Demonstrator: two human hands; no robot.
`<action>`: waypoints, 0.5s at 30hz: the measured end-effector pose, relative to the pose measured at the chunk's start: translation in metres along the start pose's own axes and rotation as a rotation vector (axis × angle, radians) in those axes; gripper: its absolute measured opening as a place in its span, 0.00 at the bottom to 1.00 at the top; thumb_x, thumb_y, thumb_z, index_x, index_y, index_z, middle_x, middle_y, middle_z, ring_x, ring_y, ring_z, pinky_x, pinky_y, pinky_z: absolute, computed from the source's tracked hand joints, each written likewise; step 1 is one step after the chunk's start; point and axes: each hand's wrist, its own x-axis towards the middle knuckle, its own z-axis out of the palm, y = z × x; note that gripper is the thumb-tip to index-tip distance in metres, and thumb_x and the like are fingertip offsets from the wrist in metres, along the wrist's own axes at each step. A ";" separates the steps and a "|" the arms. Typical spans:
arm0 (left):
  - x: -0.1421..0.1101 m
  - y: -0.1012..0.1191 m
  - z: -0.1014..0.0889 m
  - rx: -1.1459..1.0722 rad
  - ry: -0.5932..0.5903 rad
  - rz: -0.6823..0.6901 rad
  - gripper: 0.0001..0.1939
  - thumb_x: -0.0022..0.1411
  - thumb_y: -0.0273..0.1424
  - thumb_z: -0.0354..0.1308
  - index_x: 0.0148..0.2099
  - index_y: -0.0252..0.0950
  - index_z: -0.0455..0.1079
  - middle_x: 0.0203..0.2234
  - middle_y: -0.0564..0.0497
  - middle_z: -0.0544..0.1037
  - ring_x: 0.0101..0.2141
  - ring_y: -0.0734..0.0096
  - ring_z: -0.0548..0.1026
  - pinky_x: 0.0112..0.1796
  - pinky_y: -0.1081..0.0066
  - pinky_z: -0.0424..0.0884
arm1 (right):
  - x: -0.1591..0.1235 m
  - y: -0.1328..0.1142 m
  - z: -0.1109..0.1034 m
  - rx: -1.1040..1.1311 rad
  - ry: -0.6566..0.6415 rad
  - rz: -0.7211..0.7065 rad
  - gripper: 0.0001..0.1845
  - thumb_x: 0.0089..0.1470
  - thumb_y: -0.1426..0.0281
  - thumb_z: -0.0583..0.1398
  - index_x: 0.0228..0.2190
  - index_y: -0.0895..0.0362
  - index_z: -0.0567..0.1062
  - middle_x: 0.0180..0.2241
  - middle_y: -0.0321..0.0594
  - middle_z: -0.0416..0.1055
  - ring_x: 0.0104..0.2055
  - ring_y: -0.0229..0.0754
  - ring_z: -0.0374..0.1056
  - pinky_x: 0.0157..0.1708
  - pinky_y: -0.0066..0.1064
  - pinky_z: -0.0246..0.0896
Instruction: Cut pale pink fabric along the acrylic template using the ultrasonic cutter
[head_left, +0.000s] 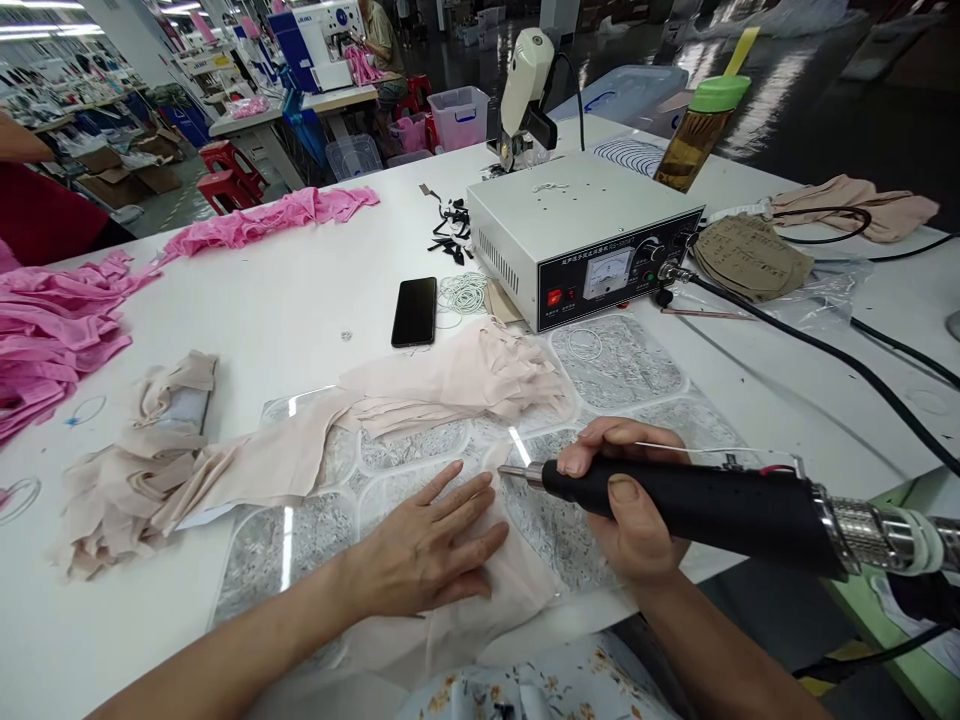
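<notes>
My right hand (pixel 634 500) is wrapped round a black ultrasonic welding gun (pixel 690 505). Its metal tip points left, at the edge of a thin beige fabric piece (pixel 517 565). Whether the tip touches the cloth I cannot tell. My left hand (pixel 439 545) lies flat on that piece, fingers stretched and a little apart. Underneath is a clear patterned mat (pixel 292 545). Just beyond my hands lies a stack of beige fabric pieces (pixel 457 380), with a strip running left to a crumpled beige fabric pile (pixel 142 465).
A welding generator box (pixel 585 235) stands at the back, its cable (pixel 825 360) running right. Nearby are a phone (pixel 414 312), a green-lidded bottle (pixel 701 130) and brown patterns (pixel 750 257). Pink fabric (pixel 60 320) lies left. A co-worker's red garment (pixel 45 205) shows at the left edge.
</notes>
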 end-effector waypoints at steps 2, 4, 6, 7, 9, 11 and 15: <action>0.000 -0.001 0.000 -0.005 -0.008 0.008 0.23 0.69 0.42 0.54 0.58 0.31 0.64 0.55 0.35 0.70 0.64 0.47 0.58 0.60 0.45 0.60 | 0.000 0.000 0.000 -0.002 0.003 0.003 0.09 0.56 0.68 0.58 0.41 0.50 0.69 0.36 0.36 0.66 0.28 0.36 0.66 0.33 0.39 0.68; 0.000 -0.002 0.001 -0.012 -0.011 0.017 0.23 0.69 0.42 0.55 0.58 0.31 0.65 0.55 0.34 0.69 0.64 0.47 0.57 0.61 0.46 0.60 | 0.000 0.000 -0.001 0.003 0.001 0.008 0.09 0.56 0.68 0.58 0.41 0.51 0.69 0.37 0.37 0.66 0.29 0.37 0.66 0.34 0.39 0.68; 0.000 -0.004 0.000 -0.022 -0.014 0.029 0.24 0.68 0.42 0.56 0.58 0.31 0.65 0.55 0.34 0.69 0.64 0.48 0.57 0.61 0.47 0.60 | -0.001 0.001 -0.001 0.009 0.001 0.012 0.10 0.56 0.68 0.58 0.41 0.51 0.69 0.37 0.37 0.66 0.29 0.37 0.66 0.34 0.39 0.68; 0.001 -0.005 0.000 -0.027 -0.016 0.035 0.24 0.68 0.43 0.56 0.58 0.32 0.65 0.55 0.34 0.69 0.64 0.48 0.58 0.61 0.48 0.60 | -0.001 0.001 -0.001 0.011 0.001 0.013 0.10 0.56 0.68 0.58 0.41 0.50 0.69 0.37 0.37 0.66 0.29 0.36 0.66 0.35 0.38 0.67; 0.002 -0.006 -0.001 -0.035 -0.023 0.044 0.23 0.68 0.43 0.56 0.58 0.32 0.65 0.55 0.34 0.69 0.63 0.48 0.60 0.61 0.48 0.60 | -0.001 0.000 -0.001 0.018 0.001 0.011 0.10 0.56 0.69 0.58 0.42 0.50 0.69 0.37 0.36 0.66 0.29 0.36 0.66 0.35 0.38 0.67; 0.003 -0.007 -0.002 -0.039 -0.030 0.043 0.23 0.68 0.43 0.56 0.58 0.33 0.66 0.54 0.35 0.70 0.61 0.49 0.62 0.61 0.47 0.59 | -0.001 0.000 -0.001 0.031 0.000 0.006 0.10 0.56 0.69 0.58 0.42 0.50 0.69 0.38 0.36 0.66 0.30 0.37 0.66 0.35 0.38 0.67; 0.003 -0.008 -0.002 -0.033 -0.031 0.031 0.22 0.68 0.44 0.54 0.57 0.34 0.67 0.51 0.37 0.72 0.60 0.50 0.65 0.61 0.45 0.56 | -0.001 0.001 0.000 0.043 -0.001 -0.009 0.10 0.56 0.69 0.59 0.42 0.51 0.70 0.38 0.37 0.67 0.29 0.36 0.66 0.34 0.38 0.67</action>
